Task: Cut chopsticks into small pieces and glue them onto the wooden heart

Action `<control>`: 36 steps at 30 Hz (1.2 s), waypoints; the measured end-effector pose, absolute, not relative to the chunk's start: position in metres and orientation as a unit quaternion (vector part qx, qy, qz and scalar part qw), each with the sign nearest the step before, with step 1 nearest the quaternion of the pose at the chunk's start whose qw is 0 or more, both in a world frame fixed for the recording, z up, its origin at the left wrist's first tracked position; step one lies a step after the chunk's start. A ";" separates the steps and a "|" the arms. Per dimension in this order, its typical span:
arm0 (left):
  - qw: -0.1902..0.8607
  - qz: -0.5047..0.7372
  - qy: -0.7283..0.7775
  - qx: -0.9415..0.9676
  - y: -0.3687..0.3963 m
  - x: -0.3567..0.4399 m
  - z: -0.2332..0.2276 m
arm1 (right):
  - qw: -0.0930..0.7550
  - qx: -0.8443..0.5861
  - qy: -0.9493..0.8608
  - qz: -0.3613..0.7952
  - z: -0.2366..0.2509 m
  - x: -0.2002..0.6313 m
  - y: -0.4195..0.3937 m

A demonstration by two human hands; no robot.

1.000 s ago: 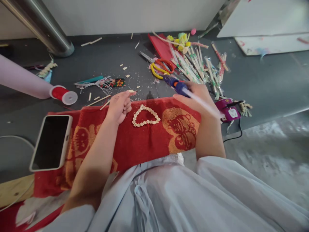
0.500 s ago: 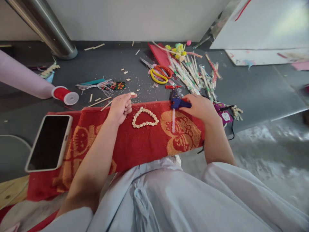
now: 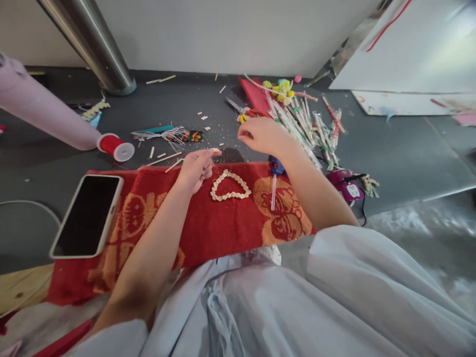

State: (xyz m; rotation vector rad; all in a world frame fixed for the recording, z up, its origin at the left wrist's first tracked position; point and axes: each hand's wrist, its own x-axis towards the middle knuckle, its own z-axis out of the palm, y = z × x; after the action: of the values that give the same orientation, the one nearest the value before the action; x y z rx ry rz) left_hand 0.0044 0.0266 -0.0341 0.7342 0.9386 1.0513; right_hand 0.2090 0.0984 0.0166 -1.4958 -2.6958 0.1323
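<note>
While pinching a small wood chip (image 3: pixel 216 149) between thumb and forefinger, left hand (image 3: pixel 195 168) resting on far edge of red towel (image 3: pixel 208 223), just left of heart of wood chips (image 3: pixel 229 186). Right hand (image 3: pixel 262 135) empty, fingers loosely curled and apart, raised beyond towel's far edge over scissors (image 3: pixel 241 113), only partly visible behind it. Blue glue gun (image 3: pixel 274 173) lying loose on towel, right of heart, clear stick pointing toward wearer. Phone (image 3: pixel 88 215) face up on towel's left end. Red thread spool (image 3: pixel 116 147) on dark floor beyond that end. Wrapped stick pile (image 3: pixel 308 124) beyond towel's right end; purple device (image 3: pixel 347 184) right of towel.
</note>
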 end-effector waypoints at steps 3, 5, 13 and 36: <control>0.706 0.472 0.419 0.323 0.026 0.004 -0.035 | 0.034 -0.462 -0.885 0.034 0.004 0.179 0.129; 0.709 0.472 0.416 0.319 0.026 0.004 -0.036 | 0.024 -0.453 -0.891 0.030 -0.002 0.162 0.144; 0.722 0.474 0.393 0.315 0.026 0.003 -0.041 | -0.025 -0.425 -0.905 0.001 -0.017 0.128 0.173; 0.728 0.473 0.385 0.313 0.026 0.004 -0.040 | -0.092 -0.378 -0.921 -0.028 -0.018 0.122 0.186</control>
State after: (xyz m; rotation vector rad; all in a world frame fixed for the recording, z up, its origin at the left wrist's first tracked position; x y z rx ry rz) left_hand 0.0038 0.0261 -0.0403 0.6890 0.8487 1.0417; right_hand 0.1223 0.1857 -0.0178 -1.2638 -3.0755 -0.0939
